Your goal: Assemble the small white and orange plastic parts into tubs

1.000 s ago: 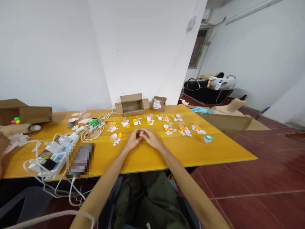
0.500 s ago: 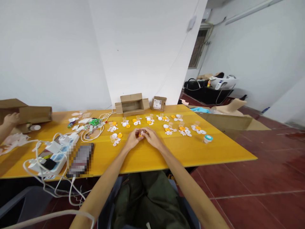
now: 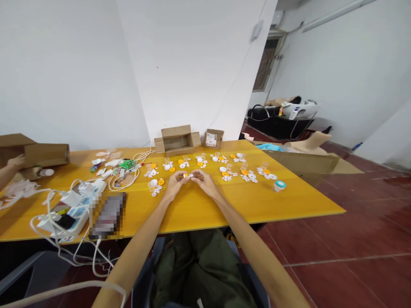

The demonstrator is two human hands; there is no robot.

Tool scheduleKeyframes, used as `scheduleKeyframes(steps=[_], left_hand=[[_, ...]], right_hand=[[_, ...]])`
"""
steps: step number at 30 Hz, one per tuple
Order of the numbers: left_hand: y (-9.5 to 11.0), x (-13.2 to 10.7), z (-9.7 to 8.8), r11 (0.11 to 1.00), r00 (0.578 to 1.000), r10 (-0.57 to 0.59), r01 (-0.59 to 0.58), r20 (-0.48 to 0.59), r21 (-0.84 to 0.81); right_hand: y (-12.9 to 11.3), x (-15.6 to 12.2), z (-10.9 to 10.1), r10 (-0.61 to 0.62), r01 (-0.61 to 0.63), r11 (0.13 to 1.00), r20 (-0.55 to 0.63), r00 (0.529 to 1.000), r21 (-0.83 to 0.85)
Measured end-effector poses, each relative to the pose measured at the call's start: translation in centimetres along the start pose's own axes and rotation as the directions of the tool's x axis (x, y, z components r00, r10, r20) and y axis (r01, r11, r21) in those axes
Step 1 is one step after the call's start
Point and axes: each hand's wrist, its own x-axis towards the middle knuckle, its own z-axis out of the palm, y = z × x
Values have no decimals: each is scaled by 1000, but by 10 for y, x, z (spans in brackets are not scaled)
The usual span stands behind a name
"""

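My left hand (image 3: 175,182) and my right hand (image 3: 202,181) meet over the middle of the yellow table (image 3: 199,207). Both pinch a small orange and white plastic part (image 3: 187,175) between their fingertips. Small groups of white and orange plastic pieces (image 3: 224,173) lie in rows just beyond my hands. A small jar with a teal lid (image 3: 280,185) stands to the right.
Two open cardboard boxes (image 3: 176,139) stand at the table's far edge. A power strip with white cables (image 3: 72,207) and a phone (image 3: 109,215) lie at the left. Another person's hand (image 3: 14,162) rests by a box at the far left.
My hands have lifted slightly and moved a little away from me, with the small part now showing between the fingertips. The other person's hand came into view at the far left.
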Motion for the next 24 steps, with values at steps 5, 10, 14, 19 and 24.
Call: scheduleKeyframes(steps=[5,10,14,19,24], left_hand=[[0,0,0,1000,1000,-6,6,14,-4],[3,-1,0,1000,1000,-13,13,16,-3],[5,-1,2,1000,1000,-17,18,24,-10],[6,-1,2,1000,999,0,0,33,-7],[6,-1,1,1000,999,3,-3,32,9]], right_hand=[[-4,0,-2,-11,11,1000,22,1000,3],[-7,-1,-4,-12,12,1000,25,1000,28],[-6,-1,-4,0,-1,1000,28,1000,24],[-5,-1,-3,20,-22,998,31,999,50],[-5,-2,-1,30,-32,997,37,999,71]])
